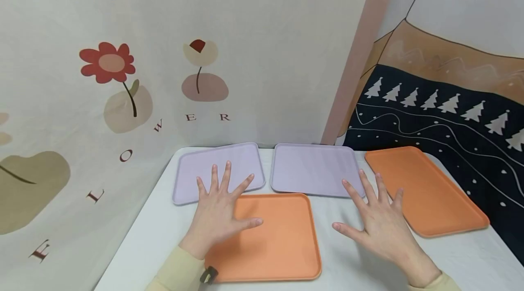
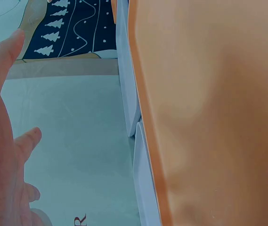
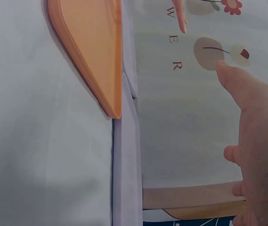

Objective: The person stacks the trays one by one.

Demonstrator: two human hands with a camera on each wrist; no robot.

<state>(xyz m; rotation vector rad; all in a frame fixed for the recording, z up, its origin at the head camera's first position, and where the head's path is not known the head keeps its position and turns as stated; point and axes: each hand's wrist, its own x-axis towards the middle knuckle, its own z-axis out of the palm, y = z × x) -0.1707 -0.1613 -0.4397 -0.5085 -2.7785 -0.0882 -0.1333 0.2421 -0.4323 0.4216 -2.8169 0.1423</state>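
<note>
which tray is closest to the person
The front orange tray, partly hidden by the left hand; the other orange tray sits farther right, and the two purple trays lie behind it.

Pale yellow left sleeve (image 1: 178, 269); matching right sleeve (image 1: 437, 283); small blackish fitting (image 1: 209, 275) at left one (detail unclear)
</note>
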